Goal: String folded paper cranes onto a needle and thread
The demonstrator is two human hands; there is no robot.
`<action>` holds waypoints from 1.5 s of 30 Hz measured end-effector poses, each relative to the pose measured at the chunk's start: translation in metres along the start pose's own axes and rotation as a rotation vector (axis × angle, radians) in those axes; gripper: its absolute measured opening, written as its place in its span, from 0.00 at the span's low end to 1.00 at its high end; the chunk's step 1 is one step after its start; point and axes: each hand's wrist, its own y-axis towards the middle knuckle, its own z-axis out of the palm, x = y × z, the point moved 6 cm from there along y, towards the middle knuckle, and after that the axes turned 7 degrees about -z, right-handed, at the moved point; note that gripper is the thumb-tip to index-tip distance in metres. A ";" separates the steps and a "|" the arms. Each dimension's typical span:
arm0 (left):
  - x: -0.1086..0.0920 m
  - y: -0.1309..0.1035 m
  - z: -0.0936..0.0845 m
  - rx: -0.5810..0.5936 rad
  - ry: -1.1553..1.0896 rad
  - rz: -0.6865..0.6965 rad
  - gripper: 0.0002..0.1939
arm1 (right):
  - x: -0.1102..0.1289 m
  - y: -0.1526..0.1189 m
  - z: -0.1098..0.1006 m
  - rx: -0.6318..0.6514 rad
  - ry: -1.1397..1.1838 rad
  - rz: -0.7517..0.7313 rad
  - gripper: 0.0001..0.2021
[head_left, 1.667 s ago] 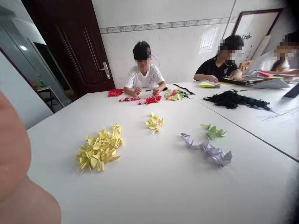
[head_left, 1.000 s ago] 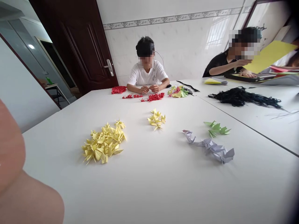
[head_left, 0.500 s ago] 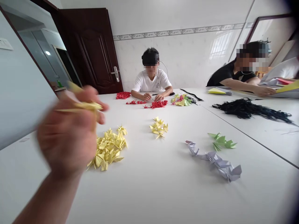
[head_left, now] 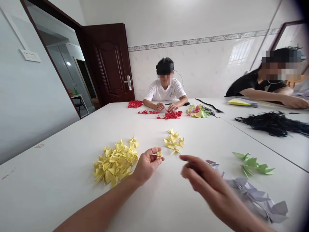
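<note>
A small folded yellow paper piece [head_left: 158, 155] is pinched between the fingers and thumb of my left hand [head_left: 147, 165], just right of a large heap of yellow folded papers [head_left: 114, 162]. My right hand [head_left: 204, 178] is blurred, its index finger stretched out toward the left hand; the fingertips are apart and nothing shows between them. Beyond both hands lies a smaller cluster of yellow folded papers [head_left: 173, 140]. Part of a row of lilac folded papers [head_left: 256, 193] is hidden behind my right hand and forearm.
Green folded papers [head_left: 252, 164] lie on the right, with a black string bundle [head_left: 272, 123] farther back. Across the white table [head_left: 60, 167], a person in white [head_left: 165, 90] handles red folded papers [head_left: 172, 114]. Another person in black [head_left: 253, 82] leans in at the right.
My left hand has come down and right from its raised place, still with yellow paper in it. My right hand has entered from the lower right. The view has shifted left.
</note>
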 end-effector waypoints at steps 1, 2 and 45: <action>0.005 0.003 0.001 0.002 -0.008 -0.018 0.23 | -0.001 0.015 0.014 0.087 0.041 0.031 0.15; 0.009 0.005 0.002 0.007 -0.018 -0.033 0.24 | -0.002 0.026 0.029 0.172 0.081 0.062 0.16; 0.015 -0.003 0.013 0.221 0.098 0.031 0.23 | -0.029 0.042 0.063 0.166 -0.044 -0.087 0.10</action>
